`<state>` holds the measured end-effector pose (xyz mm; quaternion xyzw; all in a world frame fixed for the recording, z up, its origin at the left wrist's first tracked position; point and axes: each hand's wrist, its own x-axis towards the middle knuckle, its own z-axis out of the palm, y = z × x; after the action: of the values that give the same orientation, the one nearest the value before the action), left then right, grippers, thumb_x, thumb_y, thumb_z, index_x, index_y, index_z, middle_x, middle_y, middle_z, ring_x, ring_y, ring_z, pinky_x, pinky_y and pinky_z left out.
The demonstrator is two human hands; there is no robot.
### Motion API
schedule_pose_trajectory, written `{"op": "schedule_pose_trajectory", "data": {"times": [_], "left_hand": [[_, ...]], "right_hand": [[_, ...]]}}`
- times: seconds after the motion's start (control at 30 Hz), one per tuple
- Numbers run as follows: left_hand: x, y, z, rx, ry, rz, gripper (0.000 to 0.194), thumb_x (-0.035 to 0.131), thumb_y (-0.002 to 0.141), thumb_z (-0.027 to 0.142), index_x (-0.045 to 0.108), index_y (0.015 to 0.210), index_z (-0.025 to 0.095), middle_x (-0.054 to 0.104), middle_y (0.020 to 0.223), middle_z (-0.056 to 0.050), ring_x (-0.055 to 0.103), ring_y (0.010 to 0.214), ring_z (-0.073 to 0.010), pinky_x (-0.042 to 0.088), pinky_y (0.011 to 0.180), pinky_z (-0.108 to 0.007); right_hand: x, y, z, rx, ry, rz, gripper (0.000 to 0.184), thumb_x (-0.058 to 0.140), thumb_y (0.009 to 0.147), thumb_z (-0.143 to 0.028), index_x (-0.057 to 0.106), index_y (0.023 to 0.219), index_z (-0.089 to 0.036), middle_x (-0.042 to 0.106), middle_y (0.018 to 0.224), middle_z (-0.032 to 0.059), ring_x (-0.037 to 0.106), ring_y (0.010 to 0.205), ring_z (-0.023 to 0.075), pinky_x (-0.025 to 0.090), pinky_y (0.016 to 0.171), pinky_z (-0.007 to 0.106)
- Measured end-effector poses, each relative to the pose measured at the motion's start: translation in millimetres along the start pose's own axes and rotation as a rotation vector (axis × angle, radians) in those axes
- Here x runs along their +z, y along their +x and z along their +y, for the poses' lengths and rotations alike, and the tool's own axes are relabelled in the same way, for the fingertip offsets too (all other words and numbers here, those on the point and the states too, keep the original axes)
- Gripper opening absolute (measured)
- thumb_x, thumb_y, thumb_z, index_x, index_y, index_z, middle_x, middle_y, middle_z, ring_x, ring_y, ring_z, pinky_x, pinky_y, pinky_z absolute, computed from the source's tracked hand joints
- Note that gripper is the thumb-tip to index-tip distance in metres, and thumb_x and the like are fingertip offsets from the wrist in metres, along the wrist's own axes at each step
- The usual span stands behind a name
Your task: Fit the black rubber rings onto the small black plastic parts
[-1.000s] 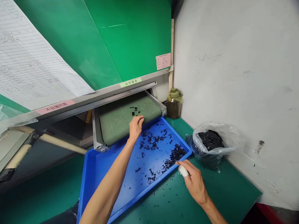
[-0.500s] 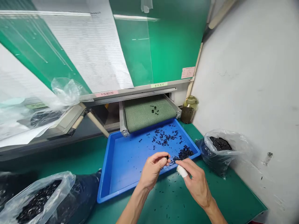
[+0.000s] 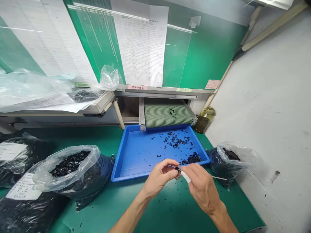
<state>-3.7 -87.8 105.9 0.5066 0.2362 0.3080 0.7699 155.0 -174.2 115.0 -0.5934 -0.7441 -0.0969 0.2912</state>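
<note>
My left hand [image 3: 162, 178] pinches a small black part [image 3: 178, 169] between thumb and fingertips, just over the near edge of the blue tray [image 3: 131, 176]. My right hand [image 3: 201, 187], with a white wrap [image 3: 186, 177] on one finger, is closed around a thin pale rod [image 3: 220, 178] whose back end sticks out to the right. The fingertips of both hands meet at the black part; the rod's front end is mostly hidden there. Small black pieces [image 3: 178, 140] are scattered in the tray, with a denser heap [image 3: 193, 158] at its near right corner.
A green conveyor belt [image 3: 165, 113] ends above the tray. Open bags of black parts stand left [image 3: 70, 163] and right [image 3: 232, 155]; labelled bags [image 3: 24, 207] lie farther left. A lidded jar [image 3: 204, 119] is by the wall. Black bits dot the green table [image 3: 145, 213].
My right hand has come in against my left fingertips, and the rod now shows behind it. The view has shifted left and levelled, revealing more bags.
</note>
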Motion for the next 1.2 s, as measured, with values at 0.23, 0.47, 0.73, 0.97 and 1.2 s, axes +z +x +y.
{"op": "schedule_pose_trajectory", "data": {"times": [0.23, 0.47, 0.73, 0.97, 1.2], "left_hand": [[-5.7, -4, 3, -0.005, -0.042, -0.003, 0.018, 0.070, 0.074, 0.024, 0.063, 0.088, 0.016, 0.067, 0.077, -0.005, 0.061, 0.074, -0.0148, 0.048, 0.071, -0.029], [-9.4, -2, 3, -0.024, 0.016, 0.057, 0.015, 0.069, 0.074, 0.023, 0.067, 0.086, 0.015, 0.068, 0.070, -0.003, 0.060, 0.068, -0.0131, 0.048, 0.070, -0.028], [-15.3, 17, -29, 0.011, -0.025, 0.282, 0.023, 0.073, 0.070, 0.030, 0.066, 0.086, 0.016, 0.066, 0.070, -0.001, 0.061, 0.068, -0.0138, 0.050, 0.070, -0.029], [-27.7, 37, -49, 0.113, 0.132, 0.365, 0.016, 0.065, 0.076, 0.029, 0.066, 0.087, 0.018, 0.063, 0.083, -0.003, 0.060, 0.074, -0.0148, 0.049, 0.072, -0.029], [-64.5, 146, 14, 0.159, 0.087, 0.422, 0.018, 0.055, 0.075, 0.027, 0.060, 0.086, 0.014, 0.063, 0.088, -0.008, 0.060, 0.077, -0.0143, 0.047, 0.066, -0.025]], "right_hand": [[-3, 9, -2, -0.106, -0.083, -0.030, 0.042, 0.033, 0.078, 0.003, 0.059, 0.103, -0.018, 0.058, 0.080, 0.0049, 0.048, 0.071, 0.0164, 0.037, 0.063, 0.029], [1, 15, -3, -0.160, -0.197, -0.017, 0.033, 0.034, 0.085, -0.002, 0.061, 0.098, -0.017, 0.058, 0.075, 0.0048, 0.046, 0.068, 0.0168, 0.036, 0.061, 0.030], [50, 8, -13, 0.228, 0.021, -0.024, 0.035, 0.031, 0.087, -0.008, 0.059, 0.106, -0.016, 0.060, 0.077, 0.0052, 0.056, 0.064, 0.0155, 0.042, 0.057, 0.026], [87, 5, 21, 0.675, 0.444, -0.257, 0.034, 0.035, 0.081, -0.013, 0.065, 0.097, -0.019, 0.065, 0.066, 0.0013, 0.053, 0.054, 0.0137, 0.036, 0.051, 0.022], [113, -26, 28, 0.679, 0.590, -0.467, 0.037, 0.036, 0.078, -0.012, 0.067, 0.096, -0.021, 0.068, 0.078, 0.0014, 0.059, 0.072, 0.0160, 0.041, 0.068, 0.023]]}}
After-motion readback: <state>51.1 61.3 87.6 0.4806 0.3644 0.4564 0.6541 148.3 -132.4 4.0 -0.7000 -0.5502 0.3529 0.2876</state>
